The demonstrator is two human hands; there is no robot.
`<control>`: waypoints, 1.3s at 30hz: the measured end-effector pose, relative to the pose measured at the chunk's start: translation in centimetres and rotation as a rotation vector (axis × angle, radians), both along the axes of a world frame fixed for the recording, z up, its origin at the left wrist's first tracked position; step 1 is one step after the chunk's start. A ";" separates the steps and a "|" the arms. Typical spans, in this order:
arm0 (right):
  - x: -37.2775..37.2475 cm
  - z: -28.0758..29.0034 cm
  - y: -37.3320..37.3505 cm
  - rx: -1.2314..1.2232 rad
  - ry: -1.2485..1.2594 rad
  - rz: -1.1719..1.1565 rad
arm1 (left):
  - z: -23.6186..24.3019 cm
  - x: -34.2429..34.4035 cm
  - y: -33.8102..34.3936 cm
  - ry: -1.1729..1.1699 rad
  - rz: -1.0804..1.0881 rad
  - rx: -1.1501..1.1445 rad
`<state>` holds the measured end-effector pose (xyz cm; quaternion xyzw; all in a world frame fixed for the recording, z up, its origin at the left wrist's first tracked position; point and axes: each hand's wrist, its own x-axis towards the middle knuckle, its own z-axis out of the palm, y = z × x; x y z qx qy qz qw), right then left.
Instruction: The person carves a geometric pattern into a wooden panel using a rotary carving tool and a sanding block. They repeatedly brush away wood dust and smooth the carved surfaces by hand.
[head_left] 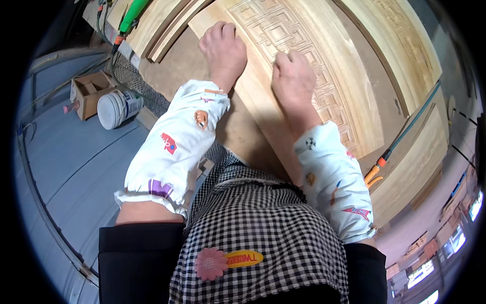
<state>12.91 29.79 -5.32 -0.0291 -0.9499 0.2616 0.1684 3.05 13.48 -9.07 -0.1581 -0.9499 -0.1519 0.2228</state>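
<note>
A pale wooden panel (349, 66) with a carved, angular lattice pattern lies on the bench in front of me. My left hand (224, 50) is over the panel's plain left border, its fingers curled and the tips turned away from view. On the border beside the carving is my right hand (294, 78), also closed, knuckles up. Whatever either hand holds, if anything, is hidden beneath the fingers. White printed sleeve covers (172, 137) are on both forearms.
More carved panels (412, 40) lie at the right. Beside them is an air hose with an orange-handled nozzle (373, 175). A green tool (132, 15) sits at the far left. A white bucket (111, 110) and a wooden box (91, 93) stand on the floor.
</note>
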 end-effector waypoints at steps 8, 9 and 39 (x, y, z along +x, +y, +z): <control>5.1 1.6 5.3 -0.193 -0.040 -0.209 | -0.1 0.5 -0.3 0.040 -0.003 0.018; 5.1 1.9 5.4 -0.193 -0.075 -0.208 | -0.2 0.4 -0.3 0.042 0.000 0.013; 7.9 1.5 3.9 -0.177 -0.176 -0.153 | -0.8 0.3 -0.6 0.032 0.023 -0.034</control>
